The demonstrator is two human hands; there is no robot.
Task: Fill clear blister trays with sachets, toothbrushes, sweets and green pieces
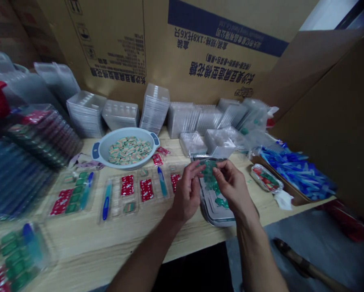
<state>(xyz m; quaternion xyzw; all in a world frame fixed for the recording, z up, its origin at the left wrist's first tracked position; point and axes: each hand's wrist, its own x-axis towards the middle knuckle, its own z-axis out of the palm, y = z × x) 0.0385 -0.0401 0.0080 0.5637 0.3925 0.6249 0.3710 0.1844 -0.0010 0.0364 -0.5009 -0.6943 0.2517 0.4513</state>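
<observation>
My left hand and my right hand meet over a stack of clear plastic trays at the table's front edge. Both hands pinch small green wrapped packets held between them, with more green packets lying in the top tray below. Just left of my left hand lies a clear blister tray filled with red packets and blue tools. The fingers of both hands are curled together.
A blue-handled bowl of small sweets stands behind the tray. Stacks of empty clear trays line the cardboard wall. Filled packs lie at left, a box of blue tools at right, and a small bag of red items.
</observation>
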